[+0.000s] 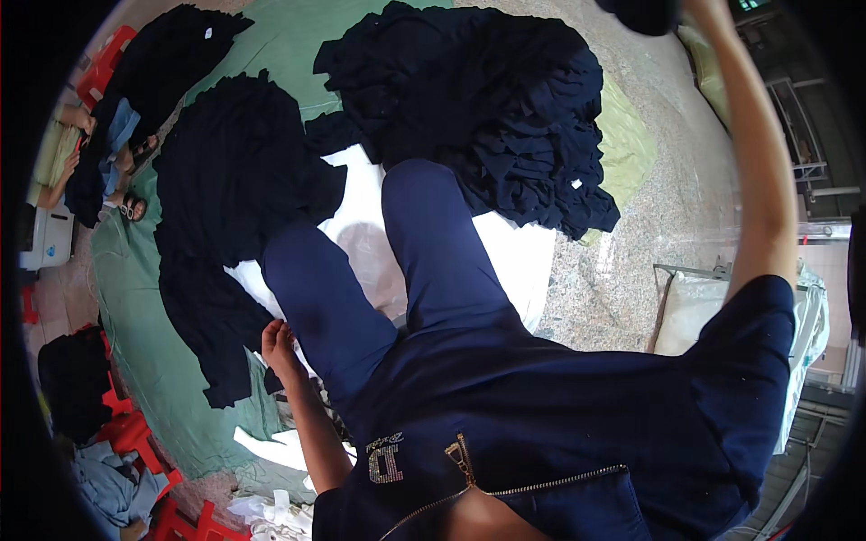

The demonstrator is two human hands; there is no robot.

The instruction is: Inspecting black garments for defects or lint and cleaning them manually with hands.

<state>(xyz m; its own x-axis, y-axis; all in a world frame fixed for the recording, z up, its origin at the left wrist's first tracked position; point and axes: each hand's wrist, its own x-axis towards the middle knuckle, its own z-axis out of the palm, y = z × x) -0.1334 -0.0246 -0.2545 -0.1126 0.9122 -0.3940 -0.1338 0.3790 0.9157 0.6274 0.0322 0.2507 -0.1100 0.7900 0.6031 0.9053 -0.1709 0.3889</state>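
My left hand (279, 344) is beside my left knee with its fingers curled in at the edge of a black garment (234, 153). That garment, long-sleeved by its look, lies spread over my left leg and the green sheet. My right arm is stretched up and far to the right. Only the base of my right hand (706, 7) shows at the upper edge, and its fingers are cut off. Next to it hangs a dark object (642, 13), too cropped to name. A big heap of black garments (478, 99) lies in front of my knees.
Green sheeting (135, 298) covers the floor at left, with white material (514, 252) under my legs. Red stools (135, 437) carrying clothes stand at lower left. Another person's hands (72, 135) and black cloth (162, 54) are at far left. A pale sack (690, 311) stands at right.
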